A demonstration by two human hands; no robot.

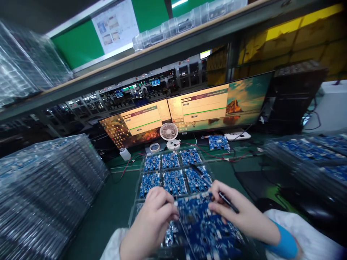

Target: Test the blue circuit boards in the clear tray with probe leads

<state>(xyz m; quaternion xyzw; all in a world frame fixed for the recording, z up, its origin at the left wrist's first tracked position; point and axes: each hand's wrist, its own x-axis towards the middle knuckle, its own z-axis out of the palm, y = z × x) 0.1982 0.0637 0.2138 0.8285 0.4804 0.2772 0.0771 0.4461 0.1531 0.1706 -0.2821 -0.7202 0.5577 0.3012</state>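
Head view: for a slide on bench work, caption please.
The left hand and right hand, pen in it, hold a blue circuit board over a tray of boards before two monitors.

Left hand (151, 221) and right hand (240, 213) grip opposite edges of blue circuit board (202, 227), low centre. Right hand also pinches thin black tool (230, 203). Beyond: clear tray (141, 171) of smaller blue boards on green bench (119, 202). Small white fan (168, 131) before two lit monitors (217, 103). Stacked clear trays (48, 187) at left, blurred.
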